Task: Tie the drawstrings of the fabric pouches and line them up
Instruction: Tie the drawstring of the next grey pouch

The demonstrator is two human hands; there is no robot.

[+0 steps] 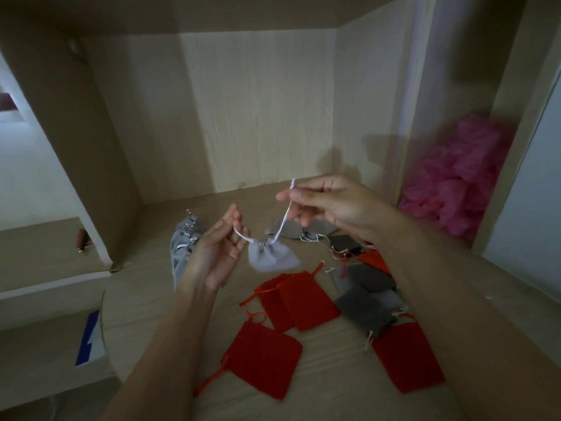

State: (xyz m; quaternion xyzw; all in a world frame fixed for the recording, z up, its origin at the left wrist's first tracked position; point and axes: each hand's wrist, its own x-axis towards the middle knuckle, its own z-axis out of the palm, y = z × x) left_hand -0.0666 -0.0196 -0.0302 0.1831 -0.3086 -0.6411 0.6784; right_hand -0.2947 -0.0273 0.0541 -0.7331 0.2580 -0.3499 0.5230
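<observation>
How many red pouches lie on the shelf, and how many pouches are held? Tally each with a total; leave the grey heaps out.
Red pouches on the shelf: 5
Grey pouch held, hanging by its drawstring between left hand and right hand: 1
Total: 6

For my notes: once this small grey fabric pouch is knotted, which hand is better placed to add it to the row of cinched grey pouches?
Likely the left hand: it pinches a white drawstring beside the row of cinched grey fabric pouches, while the right hand holds its string higher, farther away.
</observation>
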